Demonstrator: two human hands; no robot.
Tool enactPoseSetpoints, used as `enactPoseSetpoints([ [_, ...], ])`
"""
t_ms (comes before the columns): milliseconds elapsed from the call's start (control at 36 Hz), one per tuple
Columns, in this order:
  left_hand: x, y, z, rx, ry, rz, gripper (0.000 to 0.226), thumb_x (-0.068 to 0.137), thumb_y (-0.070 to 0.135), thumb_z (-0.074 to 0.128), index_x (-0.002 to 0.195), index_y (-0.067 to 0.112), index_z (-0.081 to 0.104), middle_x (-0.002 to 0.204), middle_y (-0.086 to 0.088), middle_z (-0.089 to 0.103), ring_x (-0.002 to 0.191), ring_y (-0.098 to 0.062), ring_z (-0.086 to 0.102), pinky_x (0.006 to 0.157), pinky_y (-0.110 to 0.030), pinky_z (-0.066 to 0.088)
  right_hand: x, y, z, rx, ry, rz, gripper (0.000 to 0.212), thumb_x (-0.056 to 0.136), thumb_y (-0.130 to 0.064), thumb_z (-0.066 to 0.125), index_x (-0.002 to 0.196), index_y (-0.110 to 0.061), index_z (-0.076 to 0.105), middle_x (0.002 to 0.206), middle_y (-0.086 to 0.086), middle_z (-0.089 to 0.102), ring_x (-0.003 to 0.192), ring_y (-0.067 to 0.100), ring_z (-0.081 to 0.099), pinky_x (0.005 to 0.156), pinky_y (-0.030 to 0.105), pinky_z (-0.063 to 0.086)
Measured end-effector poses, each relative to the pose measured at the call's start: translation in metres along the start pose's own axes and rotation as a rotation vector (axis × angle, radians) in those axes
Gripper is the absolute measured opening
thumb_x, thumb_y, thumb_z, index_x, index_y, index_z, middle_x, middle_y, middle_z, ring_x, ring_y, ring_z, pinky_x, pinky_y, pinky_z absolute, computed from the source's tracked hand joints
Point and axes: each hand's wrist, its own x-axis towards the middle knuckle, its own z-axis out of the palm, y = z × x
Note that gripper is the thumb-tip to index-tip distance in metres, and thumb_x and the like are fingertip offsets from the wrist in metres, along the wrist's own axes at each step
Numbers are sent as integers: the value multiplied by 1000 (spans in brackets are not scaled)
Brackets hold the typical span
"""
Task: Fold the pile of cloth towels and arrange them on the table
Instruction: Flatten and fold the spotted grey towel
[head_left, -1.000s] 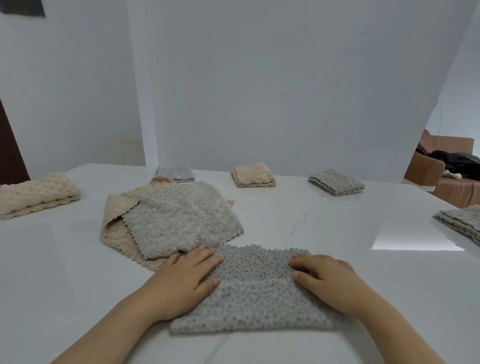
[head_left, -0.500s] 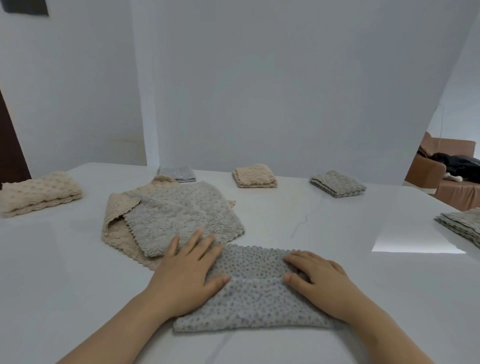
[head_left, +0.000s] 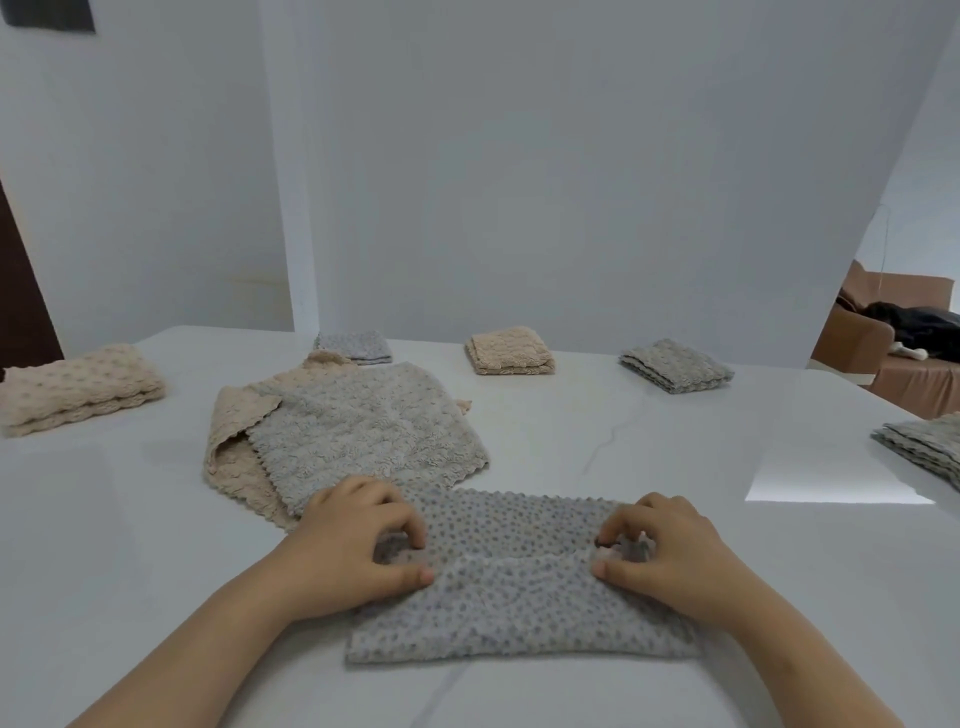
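Fingers (head_left: 401, 519) perhaps around the dotted towel (head_left: 514, 592) ends

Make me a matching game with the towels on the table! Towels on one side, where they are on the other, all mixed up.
Towels
1. dotted grey towel
2. fluffy grey towel
3. small beige folded towel
4. long beige folded towel

Places
A. at the far left edge of the table
B. pinched by the left hand and the right hand
C. spread open on top of an unfolded beige towel
D. at the back, between a pale grey folded towel and a darker grey folded towel

Pairs: 1-B, 2-C, 3-D, 4-A
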Motion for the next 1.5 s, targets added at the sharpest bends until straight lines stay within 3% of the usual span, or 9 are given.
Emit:
enactPoseSetpoints([
  [139,0,-4,-3,67,-91,12,79,30,100,3,79,52,44,99,31,43,100,16,26,81,-24,16,-1,1,-1,90,-50,11,17,76,-46,68,79,-39,54,93,-10,58,93,6,48,79,19,40],
  [278,-6,2,-6,66,-98,-5,29,69,72,53,74,43,46,89,20,55,92,11,39,80,-10,20,-1,-2,-3,116,-33,-17,17,77,-35,70,77,-34,53,83,-10,51,78,0,45,68,11,36],
  [472,-6,-2,-6,-10,-41,-12,33,57,74,56,68,43,50,79,21,55,83,9,45,79,-23,31,-2,-2,-3,126,0,-65,21,77,-30,71,72,-38,53,84,-12,52,79,-2,43,70,10,34],
  [722,-11,1,-5,82,-114,72,66,35,97,-9,83,78,34,101,39,31,103,9,26,86,-27,21,-3,-4,-7,169,-1,-71,18,76,-26,73,71,-33,56,81,-11,54,78,-10,47,68,9,37],
  [917,-11,4,-4,101,-57,67,75,38,98,6,91,62,45,103,37,30,105,9,23,93,-25,23,-5,-4,-8,171,-48,-26,18,79,-28,70,73,-38,56,90,-15,58,83,-4,49,71,7,38],
  [1000,-9,6,-2,22,-70,61,39,53,82,25,75,57,44,100,33,38,105,11,27,95,-24,27,-5,-4,-8,254,-23,-16,16,77,-22,73,70,-33,62,95,-9,64,86,2,55,73,11,42],
  [1222,-7,6,-4,-172,13,50,22,56,69,51,72,53,52,83,21,53,93,7,41,83,-14,33,-7,-8,-11,538,-37,8,11,76,-6,72,69,-15,68,90,11,70,51,-7,48,55,7,40],
  [1306,-10,11,-10,-312,49,-27,16,75,35,70,65,35,58,80,18,63,83,5,53,70,-9,39,-8,-7,-13,594,-43,17,9,77,-8,72,71,-14,68,74,5,68,52,-3,49,56,9,41],
  [1500,-3,17,-12,-735,244,-222,22,87,9,61,74,28,61,63,10,66,58,1,56,60,-18,42,-6,-1,-13,801,60,81,14,80,-11,69,68,-17,70,66,-8,63,64,2,57,64,14,45],
])
